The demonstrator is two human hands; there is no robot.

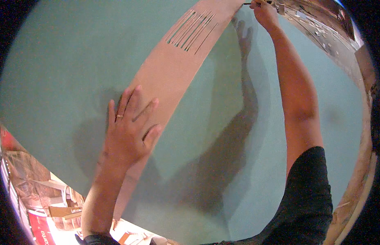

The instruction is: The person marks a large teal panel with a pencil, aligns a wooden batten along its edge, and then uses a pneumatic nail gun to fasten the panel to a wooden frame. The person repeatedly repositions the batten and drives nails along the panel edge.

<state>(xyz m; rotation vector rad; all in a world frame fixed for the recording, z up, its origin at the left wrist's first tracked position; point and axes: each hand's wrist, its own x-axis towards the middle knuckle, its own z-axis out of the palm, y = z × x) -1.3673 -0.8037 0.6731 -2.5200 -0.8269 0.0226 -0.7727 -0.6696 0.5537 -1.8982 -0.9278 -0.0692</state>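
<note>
A long pinkish-brown strip [165,69] with several narrow slits cut through its far part runs slantwise over a large green sheet [75,53]. My left hand [130,126] lies flat on the near part of the strip, fingers spread, with a ring on one finger. Stretched far forward, my right hand [264,11] pinches a thin dark pen-like tool [247,3]. The tool's tip is by the strip's right edge at the top of the picture. The strip's far end is cut off by the frame.
Small scraps [316,30] lie beyond the sheet at the upper right. A brown edge [355,192] curves along the right side. Wooden pieces [65,210] and a red-and-white container [39,228] are at the lower left. My arm's shadow falls across the sheet.
</note>
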